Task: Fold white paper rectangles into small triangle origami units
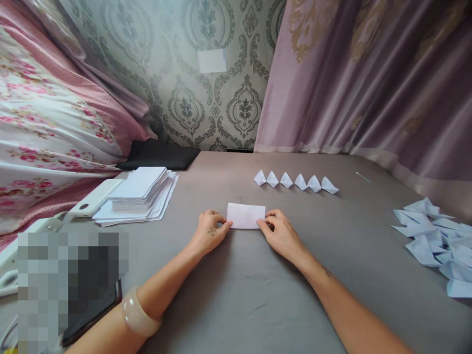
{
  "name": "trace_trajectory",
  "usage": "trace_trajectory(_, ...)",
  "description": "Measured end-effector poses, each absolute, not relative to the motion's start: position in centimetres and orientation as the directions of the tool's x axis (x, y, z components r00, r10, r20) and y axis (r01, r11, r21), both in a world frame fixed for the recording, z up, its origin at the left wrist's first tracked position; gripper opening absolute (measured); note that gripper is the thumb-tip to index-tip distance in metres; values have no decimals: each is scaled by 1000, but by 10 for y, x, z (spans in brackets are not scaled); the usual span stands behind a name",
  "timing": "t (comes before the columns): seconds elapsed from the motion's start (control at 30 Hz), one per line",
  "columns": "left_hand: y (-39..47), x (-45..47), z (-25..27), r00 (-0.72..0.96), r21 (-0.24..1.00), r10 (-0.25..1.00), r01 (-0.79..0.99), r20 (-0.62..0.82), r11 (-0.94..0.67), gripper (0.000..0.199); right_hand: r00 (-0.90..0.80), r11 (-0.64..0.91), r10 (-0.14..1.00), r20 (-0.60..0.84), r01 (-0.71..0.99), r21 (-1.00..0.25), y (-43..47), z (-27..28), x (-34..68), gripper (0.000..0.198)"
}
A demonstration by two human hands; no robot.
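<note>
A small white sheet of paper (pixel 246 216), oblong and seemingly folded, is held up between my two hands near the middle of the table. My left hand (pixel 211 228) pinches its lower left corner between thumb and fingers. At the lower right corner, the thumb and fingers of my right hand (pixel 279 231) close on the same paper. Beyond it, several small folded paper boats (pixel 286 180) stand in a row.
A stack of white paper (pixel 138 189) lies on the left of the grey-covered table (pixel 236 295), beside a white device (pixel 96 197) and a dark phone (pixel 92 314). Folded paper shapes (pixel 435 236) are heaped at the right. Black cloth (pixel 158 153) lies at the back left.
</note>
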State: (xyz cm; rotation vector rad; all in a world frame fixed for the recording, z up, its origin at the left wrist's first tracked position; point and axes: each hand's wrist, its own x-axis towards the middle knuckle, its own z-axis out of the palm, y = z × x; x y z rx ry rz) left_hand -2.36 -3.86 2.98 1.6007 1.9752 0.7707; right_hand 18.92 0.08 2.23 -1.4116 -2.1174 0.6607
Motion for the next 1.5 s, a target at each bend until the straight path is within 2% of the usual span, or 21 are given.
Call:
trace_trajectory(0.3, -37, -16, 24, -223, 583, 973, 799, 57, 148, 28, -292, 293, 952, 94, 769, -568, 13, 23, 184, 32)
trace_trajectory(0.53, -39, -14, 22, -242, 610, 967, 779, 73, 149, 24, -259, 254, 964, 64, 820, -513, 13, 27, 181, 32)
trace_trajectory(0.8, -38, -13, 31, -264, 613, 964, 761, -7, 213, 24, -268, 245, 963, 29, 826, -508, 15, 27, 180, 32)
trace_trajectory(1.13, -36, -14, 26, -267, 581, 962, 792, 52, 188, 29, -248, 213, 969, -10, 852, -479, 13, 34, 177, 33)
trace_trajectory(1.5, -38, -14, 21, -254, 563, 964, 809, 78, 168, 29, -243, 211, 969, -35, 898, -387, 11, 38, 173, 32)
